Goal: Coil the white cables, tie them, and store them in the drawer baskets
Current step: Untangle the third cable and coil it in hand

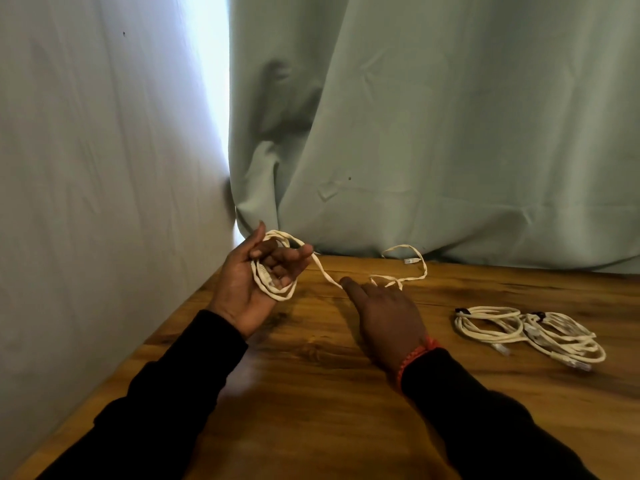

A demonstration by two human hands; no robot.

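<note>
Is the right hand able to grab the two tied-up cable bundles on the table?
Probably yes. The right hand lies on the table with bare wood between it and the tied bundles. It seems to be pinching the loose cable, so it would likely let go first.

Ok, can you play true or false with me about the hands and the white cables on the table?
1. The left hand holds loops of a white cable. True.
2. The right hand is holding scissors. False: it holds the loose stretch of the cable on the wooden table.
3. Two coiled bundles lie on the table to the right. True.
4. The coiled bundles are inside a basket. False: they lie on the bare table.
</note>
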